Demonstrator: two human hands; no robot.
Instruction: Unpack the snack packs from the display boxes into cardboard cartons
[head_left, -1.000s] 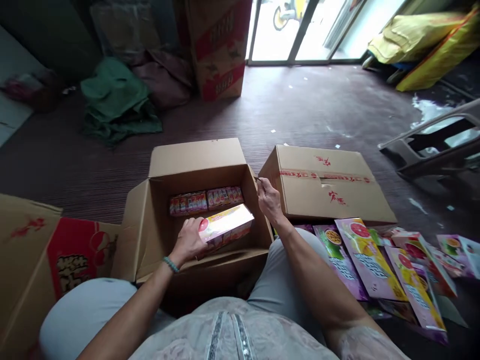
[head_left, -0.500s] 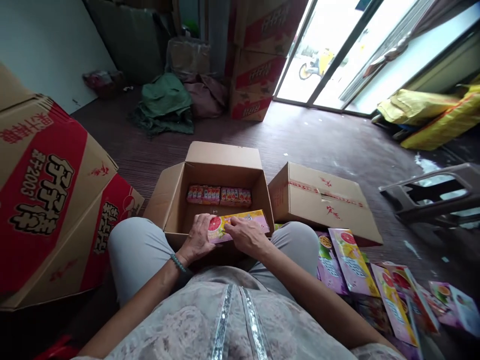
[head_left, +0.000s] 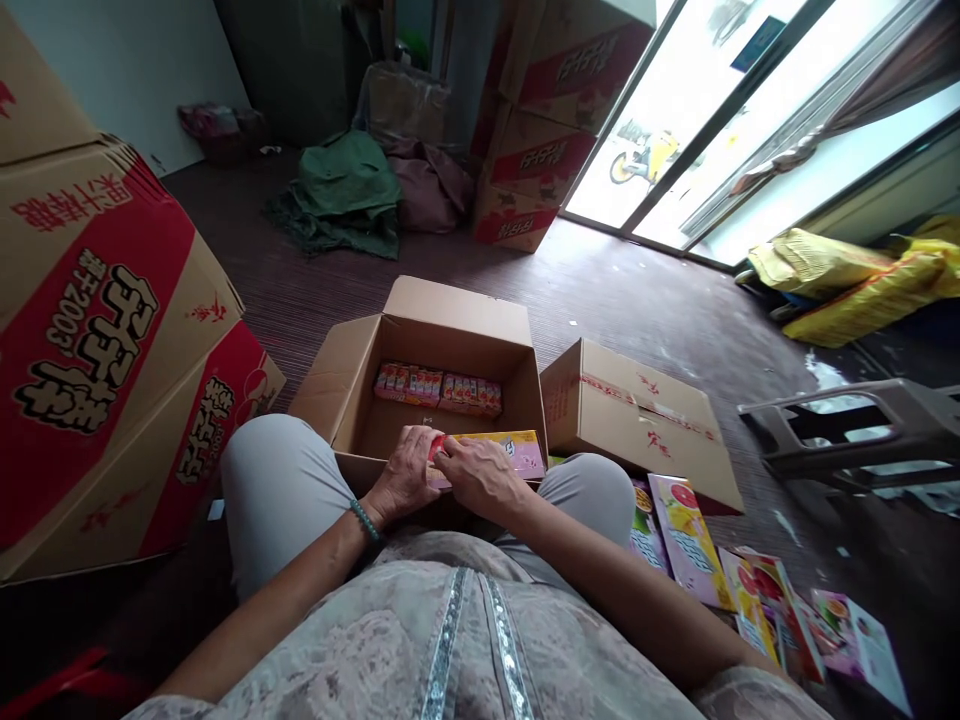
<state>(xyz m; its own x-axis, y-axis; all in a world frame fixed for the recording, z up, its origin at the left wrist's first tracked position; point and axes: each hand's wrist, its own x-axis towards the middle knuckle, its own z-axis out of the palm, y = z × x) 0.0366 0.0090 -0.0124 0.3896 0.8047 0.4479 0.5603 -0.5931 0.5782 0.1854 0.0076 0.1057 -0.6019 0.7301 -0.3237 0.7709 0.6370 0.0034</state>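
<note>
A slim yellow and pink fruit-printed box (head_left: 529, 452) lies across my lap, at the near edge of an open cardboard carton (head_left: 349, 390). My left hand (head_left: 405, 470) grips its left end. My right hand (head_left: 480, 474) is closed over the box's upper face, fingertips bunched by the red fruit print (head_left: 437, 449) beside my left fingers. What the right fingertips pinch exactly is hidden. Inside the carton, along the far wall, stand several small packets in two groups, a left group (head_left: 409, 384) and a right group (head_left: 470, 394).
A taped carton (head_left: 652, 425) lies right of the open one. Several fruit-printed boxes (head_left: 691, 540) are strewn on the floor at right, near a grey plastic stool (head_left: 847, 425). Large red-printed cartons (head_left: 97, 330) rise at left. More cartons (head_left: 536, 150) are stacked by the glass door.
My right hand has moved left along the box, its fingertips now against the left end near my left hand. The view has turned slightly.
</note>
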